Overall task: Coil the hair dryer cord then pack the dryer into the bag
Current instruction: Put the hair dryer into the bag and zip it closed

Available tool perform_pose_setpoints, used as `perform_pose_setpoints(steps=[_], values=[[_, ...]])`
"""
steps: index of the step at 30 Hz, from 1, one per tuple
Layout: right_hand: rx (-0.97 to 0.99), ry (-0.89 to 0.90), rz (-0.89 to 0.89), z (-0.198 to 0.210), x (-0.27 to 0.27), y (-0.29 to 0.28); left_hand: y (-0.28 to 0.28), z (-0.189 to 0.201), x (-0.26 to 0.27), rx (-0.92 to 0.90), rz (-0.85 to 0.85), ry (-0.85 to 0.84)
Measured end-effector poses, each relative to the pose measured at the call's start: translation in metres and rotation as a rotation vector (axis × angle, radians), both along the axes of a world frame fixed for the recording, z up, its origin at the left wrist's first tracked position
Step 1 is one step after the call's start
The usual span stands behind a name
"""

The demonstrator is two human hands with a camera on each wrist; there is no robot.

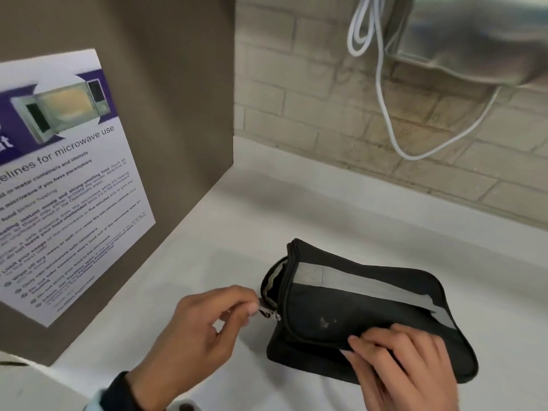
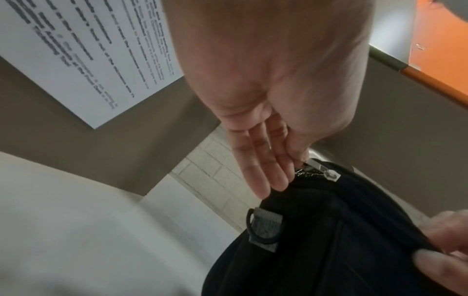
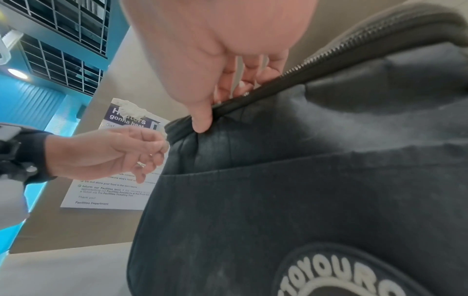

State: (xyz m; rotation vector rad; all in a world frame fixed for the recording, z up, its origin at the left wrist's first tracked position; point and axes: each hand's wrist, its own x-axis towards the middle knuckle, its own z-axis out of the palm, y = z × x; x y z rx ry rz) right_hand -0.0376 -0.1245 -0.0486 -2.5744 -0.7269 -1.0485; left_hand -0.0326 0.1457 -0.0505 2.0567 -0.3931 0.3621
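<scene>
A black zip bag (image 1: 355, 310) with a grey strap lies on its side on the white counter (image 1: 281, 203). Its left end gapes a little and shows grey lining (image 1: 274, 280). My left hand (image 1: 252, 304) pinches the metal zipper pull (image 1: 268, 313) at that end, also in the left wrist view as the zipper pull (image 2: 316, 172). My right hand (image 1: 394, 357) grips the bag's near edge, with thumb and fingers curled over the piping beside the zipper teeth (image 3: 354, 44). No hair dryer or dryer cord shows in any view.
A brown panel with a microwave-use poster (image 1: 59, 173) stands at the left. A brick wall runs behind the counter. A white cord (image 1: 382, 84) hangs in loops from a metal unit (image 1: 474, 40) at the upper right.
</scene>
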Motion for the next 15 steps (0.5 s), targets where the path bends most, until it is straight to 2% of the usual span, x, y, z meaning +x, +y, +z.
perform_pose_setpoints(steps=[6,10,15], values=[[0.087,0.047,-0.067,0.01,-0.01,0.038,-0.004,-0.003,0.003,-0.026,-0.1,0.067],[0.084,0.002,-0.086,0.005,-0.007,0.068,-0.011,-0.007,0.004,-0.06,-0.136,0.029],[0.055,-0.06,-0.147,0.008,0.002,0.078,-0.013,-0.009,0.008,-0.03,-0.126,-0.043]])
